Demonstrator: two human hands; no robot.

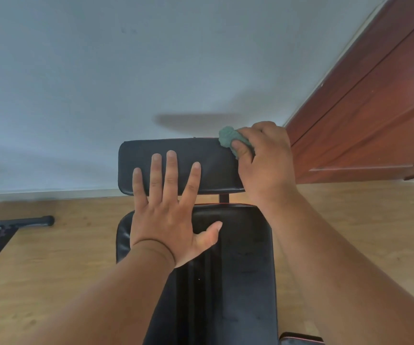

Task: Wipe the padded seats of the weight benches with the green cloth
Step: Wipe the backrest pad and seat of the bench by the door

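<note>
Far left on the wooden floor (59, 257) I see the dark metal frame of another piece of gym equipment (14, 224), well apart from where I am working. Behind it a pale wall (101, 70) runs across the whole view.

My left hand (169, 212) lies flat with the fingers spread, palm across the gap between the long black back pad (245, 270) and the smaller head pad (176, 148) at the far end. It holds nothing; I judge it is bracing the bench.

The pads look like smooth vinyl over foam: soft under pressure, a little slick, and fixed to the frame, so nothing here needs lifting. I expect the head pad could rock on its narrow post (224, 198), hence the steadying palm.

At the far right corner of the head pad, my right hand (265, 155) has its fingers curled round the green cloth (228, 138), bunched into a wad, with a tuft sticking out on the left. The cloth should be light, limp and easily squashed; gripping it as a wad keeps it from sliding out on the slick surface.

To the right stands a reddish-brown wooden door (375, 108), near the bench.
</note>
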